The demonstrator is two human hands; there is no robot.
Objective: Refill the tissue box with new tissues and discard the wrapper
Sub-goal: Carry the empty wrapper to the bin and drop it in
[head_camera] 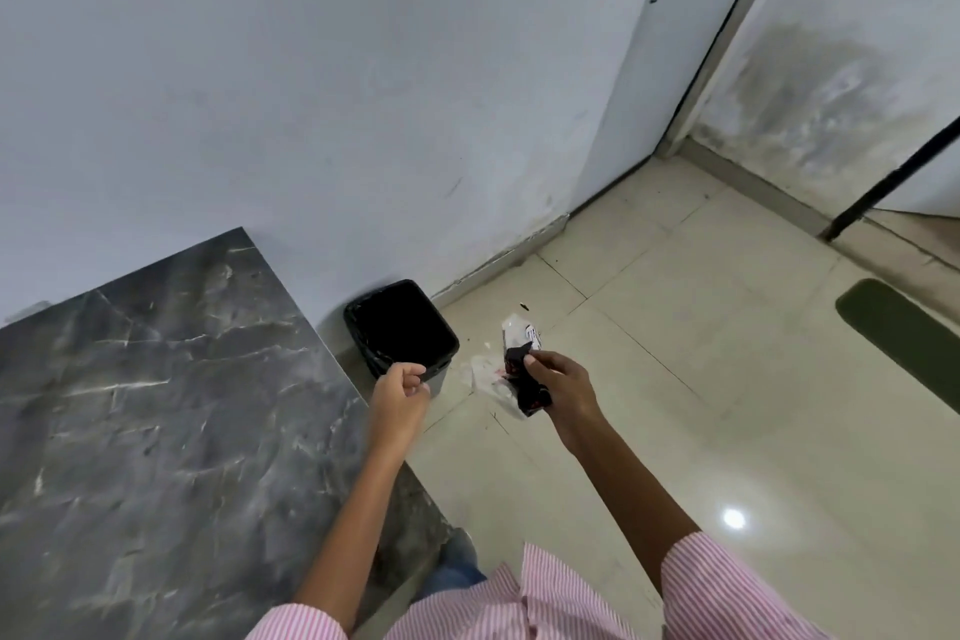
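My right hand point(563, 387) is closed around a crumpled plastic wrapper point(519, 359), clear with black, white and red print, held over the floor just right of the bin. A small black waste bin point(400, 327) with a black liner stands open on the floor against the wall. My left hand point(400, 395) hovers at the bin's near edge with its fingers curled in and nothing in them. No tissue box is in view.
A dark grey marble tabletop point(156, 405) fills the lower left, its corner beside the bin. Beige floor tiles point(701, 379) spread to the right. A dark green mat point(904, 343) lies at the right edge, near a black pole point(893, 177) and a doorway.
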